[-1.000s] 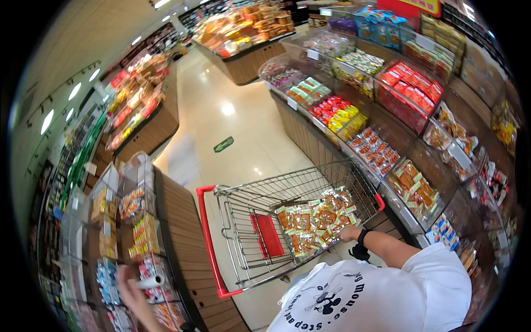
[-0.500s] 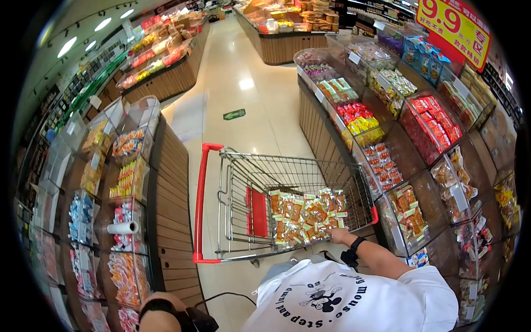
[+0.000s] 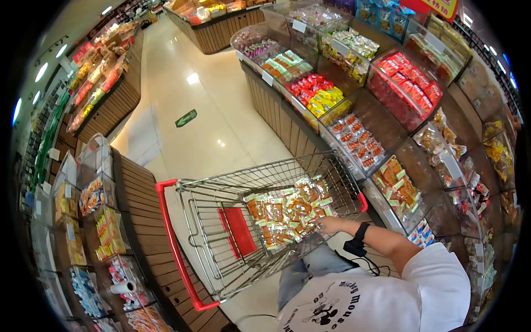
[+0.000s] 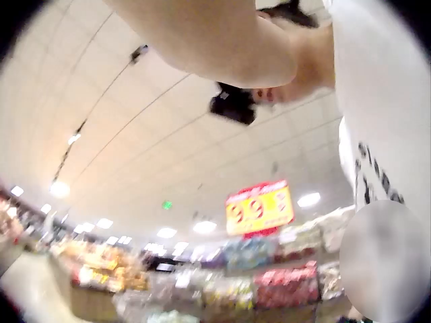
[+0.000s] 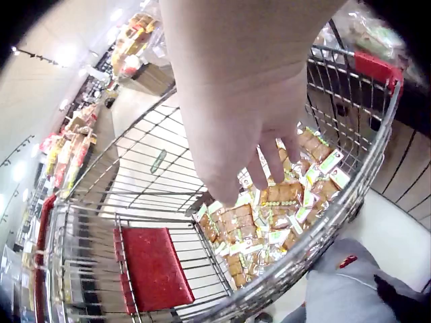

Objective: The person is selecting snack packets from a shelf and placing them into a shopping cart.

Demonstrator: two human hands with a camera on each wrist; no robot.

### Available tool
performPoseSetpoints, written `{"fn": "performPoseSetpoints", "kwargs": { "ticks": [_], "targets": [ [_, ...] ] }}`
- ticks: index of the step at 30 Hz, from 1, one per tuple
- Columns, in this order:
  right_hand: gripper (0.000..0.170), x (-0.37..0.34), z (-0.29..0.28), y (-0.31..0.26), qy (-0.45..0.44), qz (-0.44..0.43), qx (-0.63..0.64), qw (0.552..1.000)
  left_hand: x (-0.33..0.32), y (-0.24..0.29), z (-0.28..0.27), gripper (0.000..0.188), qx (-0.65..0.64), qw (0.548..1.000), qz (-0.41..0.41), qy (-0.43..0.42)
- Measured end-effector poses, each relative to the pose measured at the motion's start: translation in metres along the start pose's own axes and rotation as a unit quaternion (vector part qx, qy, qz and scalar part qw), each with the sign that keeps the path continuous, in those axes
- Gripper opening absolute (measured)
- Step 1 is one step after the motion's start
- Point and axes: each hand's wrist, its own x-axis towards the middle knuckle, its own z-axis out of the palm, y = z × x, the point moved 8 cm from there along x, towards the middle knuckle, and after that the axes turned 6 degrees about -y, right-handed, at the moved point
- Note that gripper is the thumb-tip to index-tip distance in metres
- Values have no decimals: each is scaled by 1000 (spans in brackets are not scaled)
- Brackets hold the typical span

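Inside the metal shopping cart (image 3: 193,252), several clear packets of brown food (image 3: 282,213) with white and green labels lie in a loose heap. My right hand (image 3: 330,224) reaches over the cart's near side to the heap's right edge. In the right wrist view its fingers (image 5: 273,161) point down, slightly bent and spread, at the packets, and nothing shows gripped in them. My left hand is out of the head view. Bare skin of the left hand (image 4: 209,37) fills the top of the left wrist view, raised against the ceiling, its fingers hidden.
Snack bins with red packets (image 3: 406,80) line the right side. Another bin row with yellow packets (image 3: 109,235) and a white plastic-bag roll (image 3: 123,287) stands at left. A pale tiled aisle (image 3: 215,110) runs ahead, with a green floor sign (image 3: 186,118).
The head view has swung and tilted. My left hand, seen over the left bins a second ago, has left that view. My right hand stays at the packets' right edge.
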Motion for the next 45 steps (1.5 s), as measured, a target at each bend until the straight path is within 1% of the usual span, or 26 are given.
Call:
{"fn": "performPoseSetpoints", "kwargs": {
  "ticks": [2,4,5,6,7,8,9,11,13,14,15,17,20,23,26,29,31,32,35,36,38,39,40,41,43,45],
  "targets": [
    [37,24,-22,24,64,57,49,995,-24,-54,76,38,129,974,-121,-144],
    [31,56,-21,70,90,127,72,985,-85,-120,165,47,125,895,-266,-336],
    [29,69,-16,88,83,150,73,983,-142,-137,193,48,68,827,-343,-440],
    [31,78,-8,104,37,210,92,973,-204,-147,211,47,66,645,-476,-595],
    [33,87,-4,117,-8,267,108,958,-222,-150,216,48,107,588,-539,-593],
    [30,89,-15,104,12,241,144,960,-244,-155,227,46,83,603,-558,-564],
    [45,99,8,143,-74,415,97,902,-226,-154,239,41,38,724,-493,-481],
    [52,116,-1,129,-97,376,33,921,-187,-147,251,36,-19,801,-453,-391],
    [58,146,26,164,-46,373,-74,924,-206,-138,257,35,-61,609,-610,-503],
    [61,161,39,173,-19,369,-124,921,-209,-136,263,36,-48,577,-587,-566],
    [63,168,43,174,-63,386,-122,912,-220,-135,262,34,-46,627,-574,-525],
    [68,170,42,171,-150,419,-118,888,-230,-133,263,33,-51,550,-648,-524],
    [75,184,51,187,-116,401,-175,892,-225,-135,267,32,-39,594,-630,-499],
    [75,196,38,178,-46,370,-239,897,-240,-136,268,33,-76,564,-692,-444],
    [71,198,33,179,11,364,-286,886,-226,-134,268,35,-60,594,-675,-433],
    [42,191,18,190,-40,388,-92,916,-214,-131,263,36,-103,587,-701,-390],
    [31,201,39,230,55,260,-69,961,-217,-127,254,36,-171,580,-748,-273],
    [26,203,44,239,102,193,-58,974,-191,-131,250,35,-161,645,-707,-242],
    [11,179,-25,137,52,116,127,984,-205,-156,281,34,-68,729,-521,-439],
    [11,173,-39,99,29,46,190,980,-188,-162,283,34,-67,729,-521,-439],
    [10,156,-40,44,-9,73,340,938,-176,-175,283,34,-61,769,-504,-389],
    [15,155,-49,3,14,-91,232,968,-158,-179,277,34,-37,792,-494,-358],
    [21,138,-52,-33,-69,-17,261,963,-139,-183,270,34,-12,812,-484,-325],
    [20,109,-85,-95,-36,-120,256,959,-127,-183,264,31,-82,813,-513,-263],
    [28,77,-85,-154,-80,-133,404,902,-107,-180,247,26,-220,794,-551,-134],
    [32,42,-91,-216,-106,-196,460,860,-98,-168,225,21,-231,782,-556,-162]
  ]
}}
